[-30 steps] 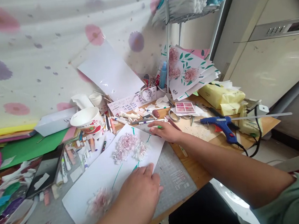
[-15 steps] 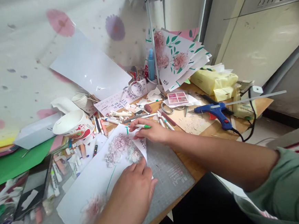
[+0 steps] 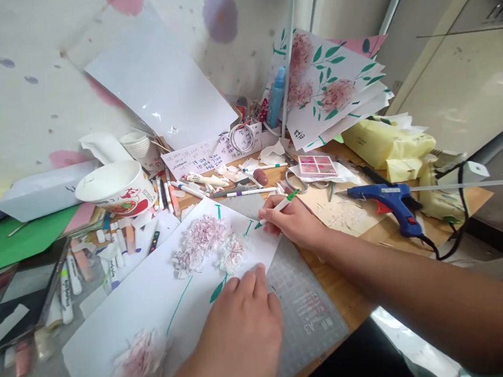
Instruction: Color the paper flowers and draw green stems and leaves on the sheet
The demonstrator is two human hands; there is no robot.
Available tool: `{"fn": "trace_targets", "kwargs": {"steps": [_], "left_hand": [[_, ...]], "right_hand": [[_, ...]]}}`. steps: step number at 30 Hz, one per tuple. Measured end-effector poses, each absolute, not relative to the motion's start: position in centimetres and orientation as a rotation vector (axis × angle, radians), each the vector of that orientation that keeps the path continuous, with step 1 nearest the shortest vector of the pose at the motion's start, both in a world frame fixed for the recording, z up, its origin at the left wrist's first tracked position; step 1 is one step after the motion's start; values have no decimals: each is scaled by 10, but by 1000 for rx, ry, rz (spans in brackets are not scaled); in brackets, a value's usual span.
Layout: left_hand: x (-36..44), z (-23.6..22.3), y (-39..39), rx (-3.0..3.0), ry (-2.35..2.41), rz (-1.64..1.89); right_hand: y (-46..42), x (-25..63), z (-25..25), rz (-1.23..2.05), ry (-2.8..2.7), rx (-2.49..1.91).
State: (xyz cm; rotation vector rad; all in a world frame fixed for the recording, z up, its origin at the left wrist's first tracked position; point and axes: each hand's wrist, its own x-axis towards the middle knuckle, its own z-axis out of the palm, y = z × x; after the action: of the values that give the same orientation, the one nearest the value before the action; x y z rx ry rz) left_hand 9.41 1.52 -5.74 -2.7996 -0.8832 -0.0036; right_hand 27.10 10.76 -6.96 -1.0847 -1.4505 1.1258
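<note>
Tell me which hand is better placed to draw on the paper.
Probably the right hand: it holds a pen, green tip angled down near the paper's far edge. The left hand lies over the paper, with no pen visible in it.

My feed comes from one camera worn on the person's head, above the left hand [image 3: 247,319] and right hand [image 3: 293,220] and facing forward and down at them. It sits close enough that the left hand looms large near the bottom edge, while I see past the wooden desk [image 3: 346,296] to the flower-patterned curtain [image 3: 44,103] behind.
</note>
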Motion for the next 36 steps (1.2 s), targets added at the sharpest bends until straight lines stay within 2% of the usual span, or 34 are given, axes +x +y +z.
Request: {"fn": "trace_targets", "kwargs": {"steps": [11, 18, 23, 30, 36], "left_hand": [[90, -70, 18, -2751, -785, -356], [86, -61, 15, -2970, -1025, -30], [86, -61, 14, -2962, -1029, -84], [88, -61, 13, -2963, -1032, -97], [91, -49, 11, -2910, -1111, 52]], "right_hand": [[112, 266, -71, 842, -1767, -1281], [109, 272, -64, 921, -1766, -1251], [106, 277, -66, 1046, -1650, -1211], [104, 273, -68, 908, -1699, -1234], [103, 274, -66, 890, -1753, -1215]]}}
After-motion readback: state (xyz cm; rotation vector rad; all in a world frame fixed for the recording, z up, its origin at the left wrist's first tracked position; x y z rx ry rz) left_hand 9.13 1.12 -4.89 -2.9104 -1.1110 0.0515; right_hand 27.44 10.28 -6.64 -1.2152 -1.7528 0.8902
